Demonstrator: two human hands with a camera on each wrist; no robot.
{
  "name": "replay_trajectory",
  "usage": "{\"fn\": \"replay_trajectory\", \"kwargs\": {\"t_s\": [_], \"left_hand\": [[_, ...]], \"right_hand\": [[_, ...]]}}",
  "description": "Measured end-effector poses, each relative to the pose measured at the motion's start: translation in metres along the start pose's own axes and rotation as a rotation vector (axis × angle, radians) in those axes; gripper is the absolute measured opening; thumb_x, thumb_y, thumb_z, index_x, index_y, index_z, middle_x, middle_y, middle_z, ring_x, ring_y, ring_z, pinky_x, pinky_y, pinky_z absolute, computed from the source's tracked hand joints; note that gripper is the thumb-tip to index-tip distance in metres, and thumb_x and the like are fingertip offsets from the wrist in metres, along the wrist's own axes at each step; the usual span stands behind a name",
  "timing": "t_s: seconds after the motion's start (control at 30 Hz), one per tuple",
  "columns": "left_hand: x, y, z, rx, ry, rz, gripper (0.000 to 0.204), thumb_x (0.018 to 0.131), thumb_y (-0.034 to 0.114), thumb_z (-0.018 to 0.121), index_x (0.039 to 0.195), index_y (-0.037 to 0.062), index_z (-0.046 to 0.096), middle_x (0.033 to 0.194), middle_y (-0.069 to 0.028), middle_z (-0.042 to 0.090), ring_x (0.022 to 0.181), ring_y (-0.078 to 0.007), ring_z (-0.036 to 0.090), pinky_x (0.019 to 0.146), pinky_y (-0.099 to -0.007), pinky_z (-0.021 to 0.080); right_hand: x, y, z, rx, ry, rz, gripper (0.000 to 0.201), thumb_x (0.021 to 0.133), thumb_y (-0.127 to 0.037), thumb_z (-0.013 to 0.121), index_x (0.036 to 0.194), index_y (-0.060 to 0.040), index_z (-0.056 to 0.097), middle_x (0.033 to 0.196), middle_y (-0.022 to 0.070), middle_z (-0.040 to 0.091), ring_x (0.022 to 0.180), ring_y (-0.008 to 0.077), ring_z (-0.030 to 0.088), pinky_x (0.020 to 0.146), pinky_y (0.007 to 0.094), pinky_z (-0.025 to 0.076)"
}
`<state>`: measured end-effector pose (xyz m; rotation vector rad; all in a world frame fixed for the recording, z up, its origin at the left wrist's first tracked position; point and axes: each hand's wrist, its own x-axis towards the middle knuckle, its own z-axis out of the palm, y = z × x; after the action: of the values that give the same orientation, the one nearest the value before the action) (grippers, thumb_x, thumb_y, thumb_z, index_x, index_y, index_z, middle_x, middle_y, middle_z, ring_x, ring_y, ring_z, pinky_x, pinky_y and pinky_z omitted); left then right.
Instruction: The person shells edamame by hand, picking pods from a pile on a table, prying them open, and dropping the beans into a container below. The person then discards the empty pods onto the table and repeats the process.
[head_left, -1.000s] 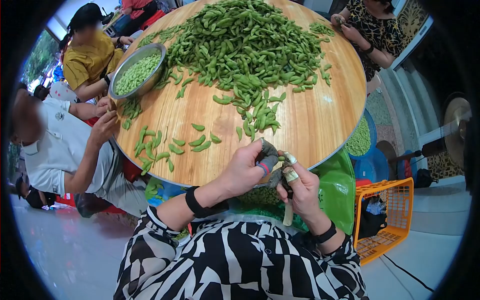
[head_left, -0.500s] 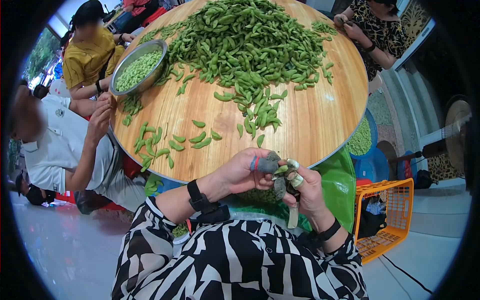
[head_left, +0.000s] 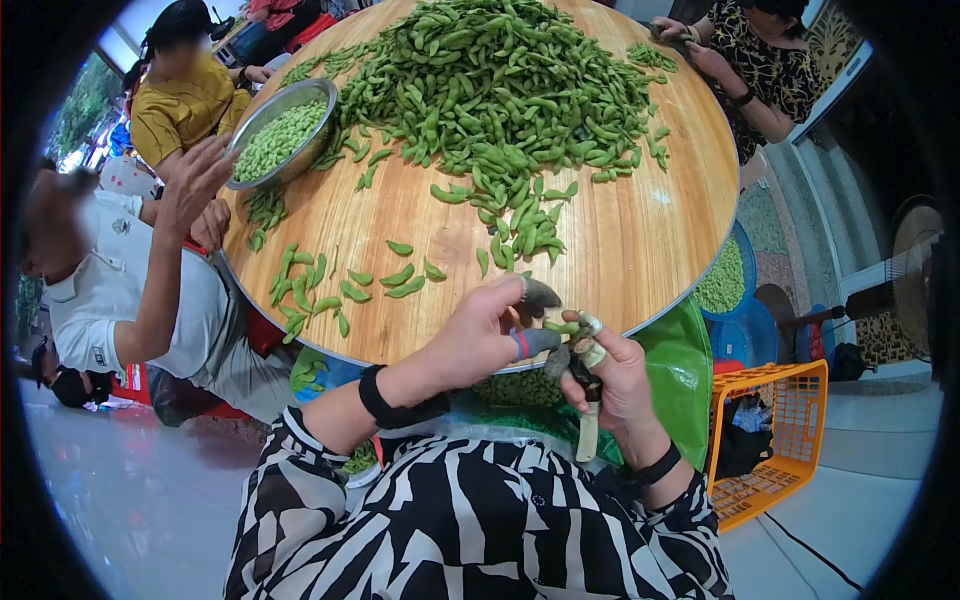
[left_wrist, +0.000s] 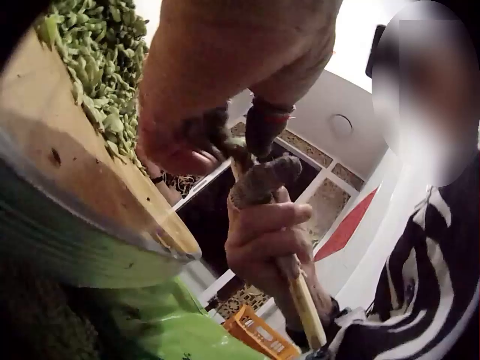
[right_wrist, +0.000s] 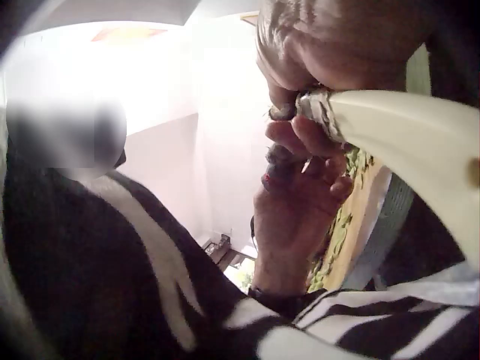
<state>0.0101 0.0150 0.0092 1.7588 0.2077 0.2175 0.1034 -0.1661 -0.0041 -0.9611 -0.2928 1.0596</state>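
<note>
In the head view, the left hand (head_left: 475,330) is beside the right hand near the table's front edge. Its dark-covered thumb stands apart from its grey-covered finger (head_left: 535,343), which lies close to a green pod (head_left: 562,327). Taped fingers of the right hand (head_left: 620,385) curl round a tool with a pale handle (head_left: 588,430) that points down; the pod is at its thumb. The left wrist view shows the handle (left_wrist: 305,304) below the right hand (left_wrist: 266,236). Whether the left finger touches the pod is unclear.
A large heap of pods (head_left: 490,85) covers the back of the round wooden table (head_left: 620,260), with loose pods (head_left: 405,287) at front left. A metal bowl of shelled beans (head_left: 280,140) stands at left. Several people sit around; an orange crate (head_left: 765,440) is at right.
The left thumb has lifted away from its finger, and the left hand has drawn slightly apart from the right. The right hand still grips the tool. At left, another person's hand has risen.
</note>
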Motion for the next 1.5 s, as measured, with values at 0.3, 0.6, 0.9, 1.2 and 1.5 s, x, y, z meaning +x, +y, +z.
{"fn": "replay_trajectory", "kwargs": {"t_s": [0.3,0.6,0.9,1.2,1.5], "left_hand": [[-0.005,0.007,0.011,-0.36,0.04,-0.187,0.016,0.084,0.007,0.067,0.096,-0.0037,0.064,0.076,-0.0044,0.063,0.068,-0.0054,0.055,0.057,-0.0225,0.045],[-0.004,0.002,0.009,0.088,0.018,0.146,0.012,0.084,0.006,0.062,0.092,-0.0024,0.06,0.075,-0.0177,0.062,0.066,-0.0284,0.061,0.06,-0.0349,0.047],[-0.007,-0.005,0.01,0.242,0.003,0.235,0.018,0.079,0.003,0.059,0.096,-0.0008,0.057,0.077,-0.0187,0.058,0.07,-0.0374,0.06,0.061,-0.0393,0.048],[-0.003,0.001,0.006,0.612,-0.04,0.402,0.024,0.067,0.006,0.065,0.087,0.0,0.053,0.074,-0.0184,0.055,0.069,-0.0377,0.058,0.06,-0.0445,0.048],[0.001,-0.002,-0.007,0.335,-0.172,0.172,0.012,0.073,0.008,0.059,0.078,-0.0007,0.053,0.07,-0.0164,0.056,0.061,-0.0302,0.056,0.057,-0.0377,0.044]], "right_hand": [[-0.003,0.0,0.015,-0.282,0.099,-0.094,0.033,0.093,-0.005,0.053,0.125,0.0017,0.056,0.071,0.0072,0.062,0.052,0.0093,0.056,0.044,0.0196,0.041],[-0.003,-0.002,0.01,-0.356,0.073,-0.047,0.034,0.092,-0.004,0.055,0.126,-0.0026,0.058,0.068,0.0014,0.062,0.053,0.0054,0.055,0.045,0.0174,0.04],[-0.006,-0.006,0.011,-0.469,0.066,-0.085,0.033,0.093,-0.004,0.053,0.126,-0.0012,0.058,0.071,0.0024,0.062,0.054,0.0063,0.056,0.045,0.0177,0.041],[-0.003,-0.003,0.001,-0.249,0.006,0.064,0.031,0.094,-0.006,0.054,0.124,0.0012,0.058,0.068,0.0049,0.061,0.05,0.0076,0.055,0.043,0.018,0.04],[-0.001,-0.01,0.0,-0.227,-0.025,0.104,0.031,0.093,-0.008,0.056,0.122,0.0027,0.058,0.069,0.0065,0.061,0.048,0.0093,0.053,0.041,0.0192,0.039]]}}
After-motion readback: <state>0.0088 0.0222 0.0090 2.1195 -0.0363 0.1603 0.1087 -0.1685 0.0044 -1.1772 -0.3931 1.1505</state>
